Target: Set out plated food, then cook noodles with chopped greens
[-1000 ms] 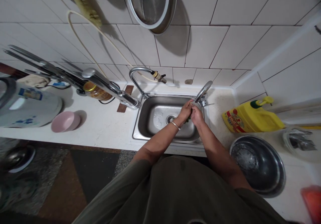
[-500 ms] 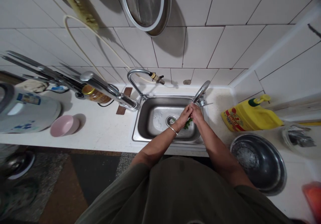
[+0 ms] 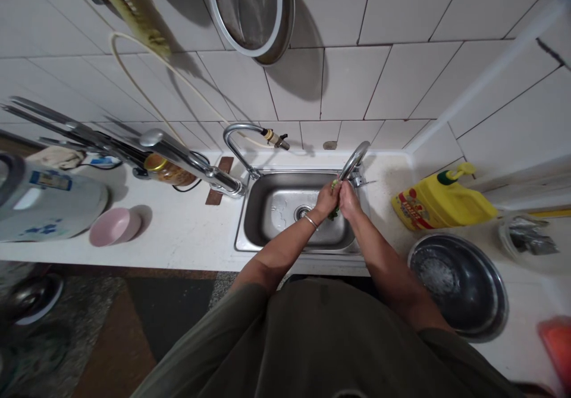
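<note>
on my remote feed the bare left hand [image 3: 329,200] pinches a dark-green leafy bunch [image 3: 333,214], less leaf showing below its fingers than a moment ago, suggesting a shifted hold, while i cannot tell whether the adjoining bare right hand [image 3: 350,200] pinches too.

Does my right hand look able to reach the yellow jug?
Probably yes: the right hand is by the faucet, and only the rim of the sink and a strip of counter seem to lie between it and the yellow jug.
</note>
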Demonstrator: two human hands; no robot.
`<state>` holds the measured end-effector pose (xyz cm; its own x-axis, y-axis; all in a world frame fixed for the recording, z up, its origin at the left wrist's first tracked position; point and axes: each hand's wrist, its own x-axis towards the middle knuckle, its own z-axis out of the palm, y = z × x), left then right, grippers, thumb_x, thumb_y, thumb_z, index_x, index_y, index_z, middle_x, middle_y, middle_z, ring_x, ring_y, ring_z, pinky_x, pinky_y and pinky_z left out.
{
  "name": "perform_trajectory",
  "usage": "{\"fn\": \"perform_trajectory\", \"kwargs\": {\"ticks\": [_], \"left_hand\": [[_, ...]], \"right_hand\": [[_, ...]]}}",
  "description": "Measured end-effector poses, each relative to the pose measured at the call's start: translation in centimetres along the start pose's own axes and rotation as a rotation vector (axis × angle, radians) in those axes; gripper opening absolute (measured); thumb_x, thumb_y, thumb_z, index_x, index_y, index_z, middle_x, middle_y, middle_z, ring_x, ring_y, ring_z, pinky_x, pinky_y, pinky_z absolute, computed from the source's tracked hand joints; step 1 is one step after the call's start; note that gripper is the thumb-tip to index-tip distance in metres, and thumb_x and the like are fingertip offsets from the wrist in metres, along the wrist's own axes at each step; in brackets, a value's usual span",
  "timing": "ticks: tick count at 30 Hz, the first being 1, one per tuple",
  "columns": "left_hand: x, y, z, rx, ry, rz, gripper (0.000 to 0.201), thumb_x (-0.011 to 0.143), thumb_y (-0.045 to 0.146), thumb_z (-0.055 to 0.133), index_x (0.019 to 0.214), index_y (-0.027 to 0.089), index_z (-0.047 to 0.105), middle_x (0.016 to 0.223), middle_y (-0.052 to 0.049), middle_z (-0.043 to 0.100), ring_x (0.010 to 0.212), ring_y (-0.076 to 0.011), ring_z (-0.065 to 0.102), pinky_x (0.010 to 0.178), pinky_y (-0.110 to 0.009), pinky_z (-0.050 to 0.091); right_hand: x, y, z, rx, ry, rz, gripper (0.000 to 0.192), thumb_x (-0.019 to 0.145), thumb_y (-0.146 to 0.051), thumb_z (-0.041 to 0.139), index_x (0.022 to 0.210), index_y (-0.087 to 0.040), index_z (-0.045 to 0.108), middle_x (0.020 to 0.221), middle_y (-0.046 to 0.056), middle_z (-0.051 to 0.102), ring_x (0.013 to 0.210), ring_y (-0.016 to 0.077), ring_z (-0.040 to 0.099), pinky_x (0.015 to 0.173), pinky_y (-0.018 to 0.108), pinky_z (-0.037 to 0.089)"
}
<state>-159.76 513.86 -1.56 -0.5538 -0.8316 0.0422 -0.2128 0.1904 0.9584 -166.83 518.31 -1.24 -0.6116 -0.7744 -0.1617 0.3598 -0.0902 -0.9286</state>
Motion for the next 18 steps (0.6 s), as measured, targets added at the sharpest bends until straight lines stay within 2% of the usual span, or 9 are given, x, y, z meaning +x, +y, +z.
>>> {"fn": "perform_trajectory", "kwargs": {"ticks": [2, 4, 7, 10, 13, 15, 18], "left_hand": [[0.9, 0.4, 0.3, -0.058, 0.041, -0.042, 0.028, 0.096, 0.039, 0.047, 0.090, 0.017, 0.063, 0.085, -0.009, 0.066, 0.085, -0.0211, 0.062, 0.089, -0.037, 0.050], [1.4, 1.0, 0.7, -0.159, 0.038, -0.119, 0.027, 0.095, 0.041, 0.049, 0.092, 0.017, 0.062, 0.078, -0.006, 0.063, 0.079, -0.0192, 0.061, 0.084, -0.037, 0.051], [0.9, 1.5, 0.9, -0.318, -0.100, -0.264, 0.029, 0.094, 0.045, 0.052, 0.090, 0.017, 0.060, 0.063, 0.000, 0.053, 0.062, -0.0157, 0.056, 0.072, -0.035, 0.052], [-0.3, 1.5, 0.2, -0.484, -0.160, -0.251, 0.031, 0.085, 0.047, 0.066, 0.087, 0.017, 0.059, 0.069, 0.001, 0.055, 0.066, -0.0139, 0.056, 0.073, -0.032, 0.051], [-1.0, 1.2, -0.7, -0.616, -0.242, -0.258, 0.039, 0.078, 0.052, 0.073, 0.089, 0.016, 0.063, 0.074, -0.001, 0.060, 0.069, -0.0134, 0.057, 0.071, -0.030, 0.050], [-0.9, 1.2, -1.1, -0.608, -0.281, -0.326, 0.045, 0.080, 0.058, 0.068, 0.091, 0.015, 0.065, 0.065, 0.000, 0.057, 0.059, -0.0123, 0.054, 0.062, -0.028, 0.049], [-0.4, 1.7, -1.0, -0.519, -0.235, -0.398, 0.050, 0.086, 0.062, 0.058, 0.095, 0.014, 0.066, 0.052, 0.003, 0.051, 0.042, -0.0089, 0.043, 0.045, -0.024, 0.040]], "right_hand": [[-0.4, 0.3, -0.2, 0.047, -0.005, -0.014, 0.032, 0.076, -0.054, 0.058, 0.084, -0.023, 0.059, 0.081, 0.002, 0.065, 0.093, 0.0199, 0.063, 0.079, 0.032, 0.053], [-0.8, 0.7, -0.6, 0.015, -0.023, -0.011, 0.030, 0.073, -0.050, 0.063, 0.085, -0.022, 0.060, 0.075, 0.000, 0.063, 0.083, 0.0185, 0.062, 0.073, 0.031, 0.052], [-1.4, 1.2, -1.3, -0.089, -0.044, 0.039, 0.033, 0.072, -0.052, 0.067, 0.086, -0.023, 0.060, 0.061, -0.005, 0.053, 0.057, 0.0125, 0.051, 0.054, 0.026, 0.043], [-1.7, 1.1, -1.9, -0.126, -0.045, 0.075, 0.041, 0.073, -0.060, 0.069, 0.089, -0.023, 0.058, 0.051, -0.010, 0.042, 0.042, 0.0078, 0.034, 0.042, 0.023, 0.029], [-2.0, 0.5, -2.3, -0.046, -0.139, 0.192, 0.048, 0.071, -0.067, 0.069, 0.086, -0.024, 0.053, 0.048, -0.012, 0.033, 0.038, 0.0056, 0.025, 0.038, 0.022, 0.020], [-2.0, 0.1, -2.3, 0.008, -0.223, 0.302, 0.051, 0.070, -0.069, 0.070, 0.080, -0.023, 0.050, 0.048, -0.011, 0.034, 0.037, 0.0048, 0.024, 0.037, 0.021, 0.020], [-1.8, -0.2, -2.2, 0.051, -0.271, 0.357, 0.054, 0.067, -0.071, 0.070, 0.078, -0.023, 0.048, 0.051, -0.008, 0.043, 0.040, 0.0072, 0.037, 0.039, 0.022, 0.031]]}}
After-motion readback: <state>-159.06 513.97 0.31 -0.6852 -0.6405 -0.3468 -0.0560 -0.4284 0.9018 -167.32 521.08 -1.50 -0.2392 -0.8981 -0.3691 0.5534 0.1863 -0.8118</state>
